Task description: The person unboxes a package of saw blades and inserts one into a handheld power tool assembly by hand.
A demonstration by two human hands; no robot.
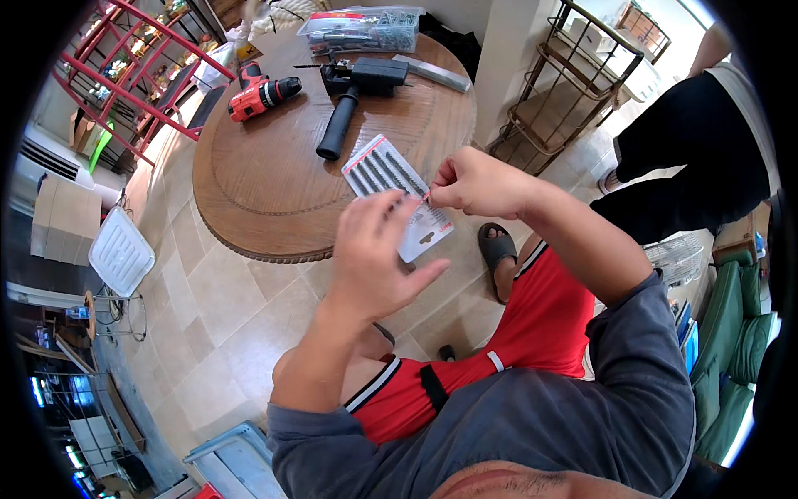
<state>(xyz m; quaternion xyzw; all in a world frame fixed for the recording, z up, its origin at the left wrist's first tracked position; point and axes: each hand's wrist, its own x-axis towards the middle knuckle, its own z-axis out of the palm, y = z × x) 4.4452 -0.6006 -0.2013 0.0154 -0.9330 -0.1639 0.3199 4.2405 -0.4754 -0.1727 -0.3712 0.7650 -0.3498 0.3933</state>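
A white blister pack of saw blades (387,173), with several dark toothed strips side by side, is tilted at the near edge of the round table. My right hand (478,185) is closed, pinching the pack's right edge between thumb and fingertips. In front of the pack's lower left part is my left hand (370,249), its fingers loosely stretched and the thumb spread away. It hides part of the card; whether its fingertips touch the card I cannot tell. Just beyond the pack lies a black saw attachment (366,79) with a side handle.
On the wooden table (249,179) are a red and black cordless drill (259,93), a clear box of screws (362,32) and a flat grey bar (434,73). A metal-framed shelf (565,83) stands behind. A person in dark trousers (690,141) stands at right; a red ladder (141,75) at left.
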